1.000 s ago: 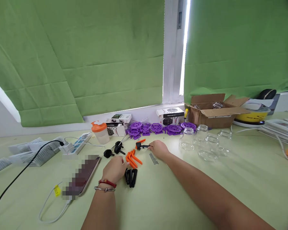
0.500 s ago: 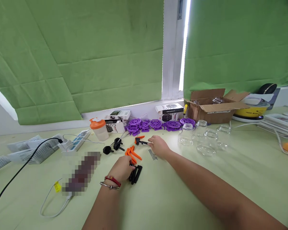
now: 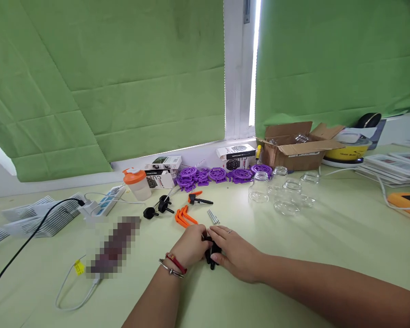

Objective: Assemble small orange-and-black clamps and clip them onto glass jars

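Several black plastic pieces (image 3: 212,254) stand close together on the table between both my hands. My left hand (image 3: 192,245) grips them from the left with bent fingers. From the right, my right hand (image 3: 237,253) closes round the same pieces, thumb in front and fingers behind. Just beyond the hands are orange curved pieces (image 3: 183,216) and a small bundle of metal screws (image 3: 213,217). Behind these lies a black part with an orange piece (image 3: 200,199). Black knobs with stems (image 3: 163,204) lie to the left.
Purple discs (image 3: 217,175) line the back, before small white boxes (image 3: 237,157). Glass jars (image 3: 289,193) and an open carton (image 3: 294,152) are at right. A shaker bottle (image 3: 137,184), power strip (image 3: 111,202) and cables are at left.
My right hand has left the black part with orange and come down to the black pieces. My left hand has shifted right, with the black pieces now between both hands.
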{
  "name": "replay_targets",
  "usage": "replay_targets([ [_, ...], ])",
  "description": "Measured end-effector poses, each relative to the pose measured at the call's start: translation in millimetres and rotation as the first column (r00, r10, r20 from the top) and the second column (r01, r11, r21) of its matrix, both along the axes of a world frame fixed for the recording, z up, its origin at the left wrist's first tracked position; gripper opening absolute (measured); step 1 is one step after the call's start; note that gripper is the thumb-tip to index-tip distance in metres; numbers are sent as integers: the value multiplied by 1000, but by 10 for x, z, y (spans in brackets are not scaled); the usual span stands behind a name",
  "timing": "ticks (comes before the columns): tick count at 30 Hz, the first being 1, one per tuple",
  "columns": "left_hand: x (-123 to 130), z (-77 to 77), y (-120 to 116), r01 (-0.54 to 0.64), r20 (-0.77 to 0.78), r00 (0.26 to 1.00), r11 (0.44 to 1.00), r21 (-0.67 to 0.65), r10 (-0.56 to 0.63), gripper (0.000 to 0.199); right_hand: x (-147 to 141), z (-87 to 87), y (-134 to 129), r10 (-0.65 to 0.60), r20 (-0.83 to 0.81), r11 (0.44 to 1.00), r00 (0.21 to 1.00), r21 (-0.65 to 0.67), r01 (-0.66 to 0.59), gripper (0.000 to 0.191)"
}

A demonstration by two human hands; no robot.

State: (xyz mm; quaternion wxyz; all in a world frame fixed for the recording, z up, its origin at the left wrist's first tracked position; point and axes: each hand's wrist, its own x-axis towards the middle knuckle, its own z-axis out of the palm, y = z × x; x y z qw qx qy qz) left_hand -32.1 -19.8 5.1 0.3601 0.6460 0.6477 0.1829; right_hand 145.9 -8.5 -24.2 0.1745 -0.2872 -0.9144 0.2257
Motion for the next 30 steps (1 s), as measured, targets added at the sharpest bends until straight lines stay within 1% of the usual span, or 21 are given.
replay_targets([
  [2,76,-39,0,17,35,999,1000,10,-17,6,41,-36,-23,16,27,1000,1000,-23,-16,62],
  [5,170,-80,-3,0,62,998,1000,27,-1,7,96,-55,-9,12,44,1000,999,-21,-11,57],
  [9,254,-71,-16,-30,133,991,999,27,26,16,150,-49,5,0,32,999,999,-34,2,54],
  [11,228,-38,-12,-31,101,995,998,46,26,21,166,-54,9,-7,27,998,1000,-62,8,54],
  [12,179,-11,-2,-30,55,998,996,82,26,23,172,-60,12,-8,28,997,1000,-76,10,55],
  [13,101,23,13,-36,-10,999,990,137,38,23,177,-66,15,-9,31,996,999,-88,12,55],
  [14,-8,67,35,-58,-83,994,975,212,77,23,180,-72,19,-10,35,995,999,-100,13,56],
  [15,-145,119,62,-106,-150,976,951,289,155,22,183,-77,22,-9,39,994,999,-111,13,57],
  [16,-306,178,95,-191,-219,933,910,367,284,23,186,-80,25,-8,43,992,999,-122,13,57],
  [17,-481,238,134,-281,-291,852,850,446,435,27,187,-79,27,-6,45,991,999,-131,12,57],
  [18,-660,294,178,-375,-354,744,792,481,567,33,189,-76,29,-5,47,990,999,-137,11,58],
  [19,-834,342,228,-439,-428,644,764,472,635,38,191,-69,29,-3,47,990,999,-140,10,58],
  [20,-992,377,282,-475,-505,572,763,439,647,41,194,-59,29,-3,47,990,999,-139,9,58],
  [21,-1127,397,339,-489,-576,531,780,391,622,42,198,-47,29,-1,49,991,999,-137,7,58],
  [23,-1320,386,456,-485,-607,539,805,343,584,39,208,-19,31,6,58,991,998,-131,2,59],
  [26,-1444,292,597,-460,-624,592,849,259,511,27,225,18,41,28,63,992,998,-126,-20,59],
  [30,-1476,170,660,-479,-631,586,845,237,509,29,240,31,52,43,52,992,998,-120,-37,59],
])
